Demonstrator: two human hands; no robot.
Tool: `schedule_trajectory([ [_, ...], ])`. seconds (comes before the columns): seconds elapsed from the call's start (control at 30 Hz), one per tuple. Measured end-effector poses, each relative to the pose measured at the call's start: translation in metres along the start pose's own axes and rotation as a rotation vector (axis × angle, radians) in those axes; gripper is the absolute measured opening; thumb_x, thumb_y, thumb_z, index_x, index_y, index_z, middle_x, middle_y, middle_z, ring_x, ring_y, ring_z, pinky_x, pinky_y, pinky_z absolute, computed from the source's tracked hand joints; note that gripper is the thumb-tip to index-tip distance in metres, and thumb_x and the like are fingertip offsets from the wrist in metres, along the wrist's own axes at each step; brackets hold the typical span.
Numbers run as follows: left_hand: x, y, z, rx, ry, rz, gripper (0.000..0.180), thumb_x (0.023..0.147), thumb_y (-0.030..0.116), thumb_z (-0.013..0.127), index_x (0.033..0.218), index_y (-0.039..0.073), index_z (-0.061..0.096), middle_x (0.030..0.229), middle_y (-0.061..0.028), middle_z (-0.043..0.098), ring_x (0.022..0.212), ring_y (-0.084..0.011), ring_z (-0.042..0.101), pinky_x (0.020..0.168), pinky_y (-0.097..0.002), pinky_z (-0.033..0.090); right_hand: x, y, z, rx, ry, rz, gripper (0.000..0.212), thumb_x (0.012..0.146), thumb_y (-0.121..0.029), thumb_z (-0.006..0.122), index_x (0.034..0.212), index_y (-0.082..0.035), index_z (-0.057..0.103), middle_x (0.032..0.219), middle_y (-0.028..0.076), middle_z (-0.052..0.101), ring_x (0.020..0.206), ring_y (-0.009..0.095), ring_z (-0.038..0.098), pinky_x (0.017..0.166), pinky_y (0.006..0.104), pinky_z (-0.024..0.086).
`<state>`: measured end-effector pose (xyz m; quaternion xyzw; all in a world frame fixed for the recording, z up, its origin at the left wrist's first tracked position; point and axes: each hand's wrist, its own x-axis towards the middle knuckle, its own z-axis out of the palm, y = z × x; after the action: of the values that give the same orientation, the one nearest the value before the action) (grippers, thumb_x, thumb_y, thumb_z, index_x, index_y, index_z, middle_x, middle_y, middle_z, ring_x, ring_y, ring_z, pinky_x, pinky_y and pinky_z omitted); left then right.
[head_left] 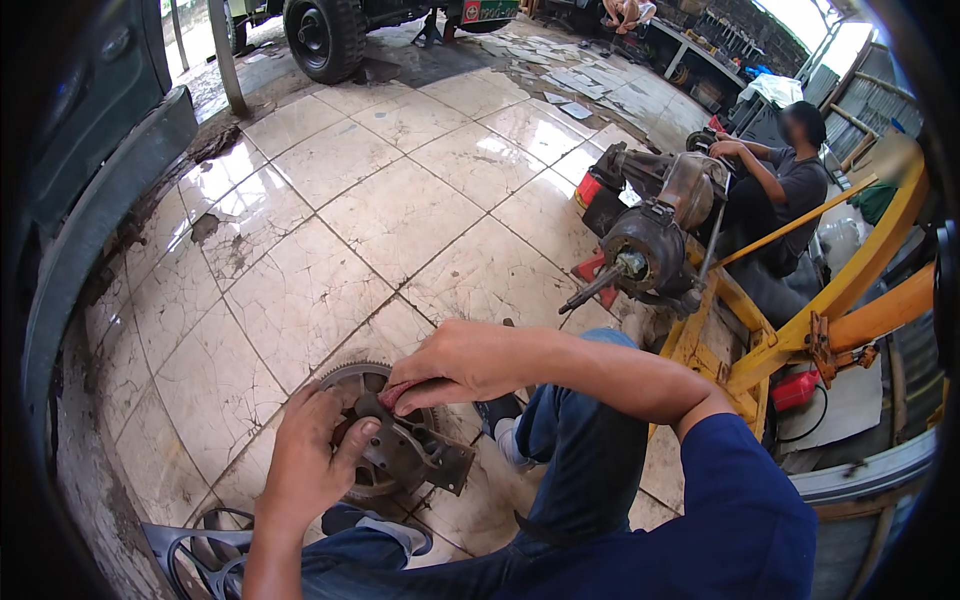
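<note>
On the tiled floor between my feet lies a round metal wheel with a toothed rim (pixel 343 371). Over it I have a dark metal bracket with a flat plate end (pixel 452 470) and several holes. My left hand (pixel 308 445) is wrapped round the bracket's left side, with its thumb on top. A dark red scrap (pixel 398 391), rag or abrasive I cannot tell, is pinched in my right hand (pixel 455 362) and pressed against the bracket's upper end. Part of the wheel is hidden beneath the bracket and my hands.
A greasy axle or gearbox assembly (pixel 655 230) stands to the right beside a yellow steel frame (pixel 780 350). Another person (pixel 790 175) sits behind it. A black spoked part (pixel 205 550) lies lower left; a vehicle wheel (pixel 322 40) is at the back.
</note>
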<state>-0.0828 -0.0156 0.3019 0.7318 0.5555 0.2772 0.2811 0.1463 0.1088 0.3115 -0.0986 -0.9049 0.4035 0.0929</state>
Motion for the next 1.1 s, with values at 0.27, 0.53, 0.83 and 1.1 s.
schedule_trajectory([
  [0.27,-0.005,0.002,-0.006,0.172,0.083,0.111,0.039,0.086,0.027,0.072,0.114,0.003,0.059,0.108,-0.0127,0.066,0.107,-0.0333,0.06,0.103,-0.0462,0.04,0.012,-0.01,0.001,-0.059,-0.071,0.177,0.026,0.094,-0.026,0.065,0.109,-0.005,0.068,0.09,0.015,0.07,0.082,0.035,0.067,0.072,0.0414,0.051],
  [0.53,-0.006,0.003,-0.004,0.037,0.058,0.053,0.043,0.09,0.028,0.069,0.124,0.004,0.059,0.116,-0.0156,0.065,0.109,-0.0355,0.06,0.104,-0.0434,0.042,0.009,-0.015,0.005,-0.089,-0.015,0.228,0.026,0.085,-0.017,0.073,0.106,-0.002,0.069,0.091,0.015,0.07,0.082,0.034,0.068,0.071,0.039,0.053],
  [0.83,-0.002,0.01,0.0,-0.097,0.039,-0.027,0.048,0.081,0.02,0.08,0.121,0.003,0.06,0.115,-0.0149,0.065,0.112,-0.0312,0.06,0.099,-0.0398,0.046,0.005,-0.007,0.004,-0.191,-0.032,0.162,0.025,0.089,-0.025,0.072,0.104,-0.005,0.068,0.086,0.015,0.068,0.079,0.036,0.065,0.07,0.042,0.05],
  [1.1,-0.002,-0.005,0.002,-0.199,0.058,-0.099,0.05,0.076,0.018,0.083,0.118,0.004,0.059,0.11,-0.0113,0.067,0.104,-0.0308,0.063,0.104,-0.0427,0.043,0.005,-0.008,-0.002,-0.16,0.01,0.13,0.026,0.09,-0.025,0.07,0.108,-0.005,0.067,0.087,0.015,0.068,0.08,0.036,0.065,0.07,0.0418,0.051],
])
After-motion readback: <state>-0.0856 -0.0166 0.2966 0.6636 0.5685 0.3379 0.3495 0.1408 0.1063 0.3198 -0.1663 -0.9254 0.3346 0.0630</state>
